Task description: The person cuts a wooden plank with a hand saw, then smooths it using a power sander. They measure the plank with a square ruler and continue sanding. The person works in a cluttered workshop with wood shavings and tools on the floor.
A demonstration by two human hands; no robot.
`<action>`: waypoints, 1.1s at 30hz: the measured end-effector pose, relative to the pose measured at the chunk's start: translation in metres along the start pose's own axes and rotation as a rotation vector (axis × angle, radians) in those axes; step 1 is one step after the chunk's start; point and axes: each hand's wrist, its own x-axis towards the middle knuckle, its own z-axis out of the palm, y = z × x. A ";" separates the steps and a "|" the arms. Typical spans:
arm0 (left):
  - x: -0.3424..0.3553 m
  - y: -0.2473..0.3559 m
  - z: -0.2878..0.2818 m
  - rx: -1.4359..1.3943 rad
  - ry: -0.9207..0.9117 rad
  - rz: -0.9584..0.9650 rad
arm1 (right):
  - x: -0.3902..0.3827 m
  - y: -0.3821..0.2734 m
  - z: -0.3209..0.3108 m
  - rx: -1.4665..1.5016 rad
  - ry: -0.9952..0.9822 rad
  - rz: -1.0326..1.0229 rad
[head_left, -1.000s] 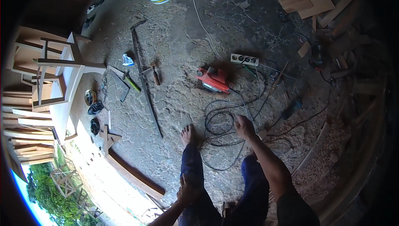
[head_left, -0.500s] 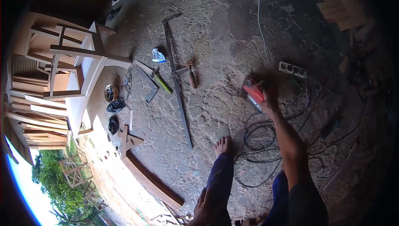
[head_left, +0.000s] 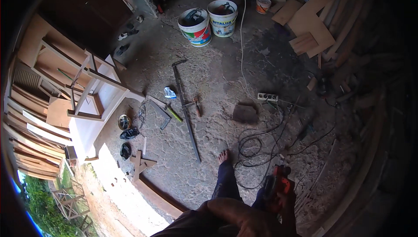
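Note:
Lifted close in front of my body at the lower right is a red and black handheld power tool point(head_left: 278, 185), which looks like an electric planer. My right hand point(head_left: 285, 201) is closed round its red side. Across my lap my left forearm point(head_left: 235, 211) reaches toward the same tool. Its hand lies in shadow beside or under the tool, with the fingers hidden. On the floor ahead, a dark brown flat piece point(head_left: 245, 113) lies beyond the coiled black cable point(head_left: 250, 145).
A long bar clamp point(head_left: 187, 119), a green-handled hammer point(head_left: 175, 113) and a try square point(head_left: 163, 117) lie mid-floor. Behind the cable sits a power strip point(head_left: 267, 97). Two buckets point(head_left: 194, 32) stand far off; a wooden furniture frame point(head_left: 98, 89) is at left, board offcuts point(head_left: 311, 28) far right.
My right hand has raised the red tool off the floor and back toward me, uncovering the dark brown piece. My left arm has swung from my knee to the right, toward the tool.

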 end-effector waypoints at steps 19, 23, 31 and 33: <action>-0.104 -0.279 0.282 0.172 -0.194 -0.706 | -0.309 0.132 -0.259 0.636 0.325 -0.380; -0.167 -0.359 0.227 0.435 0.074 -1.050 | -0.347 0.169 -0.282 0.771 0.560 -0.376; -0.310 -0.479 0.198 0.595 0.151 -1.478 | -0.381 0.203 -0.310 0.752 0.762 -0.503; -0.347 -0.516 0.236 0.470 0.155 -1.609 | -0.389 0.208 -0.320 0.713 0.831 -0.496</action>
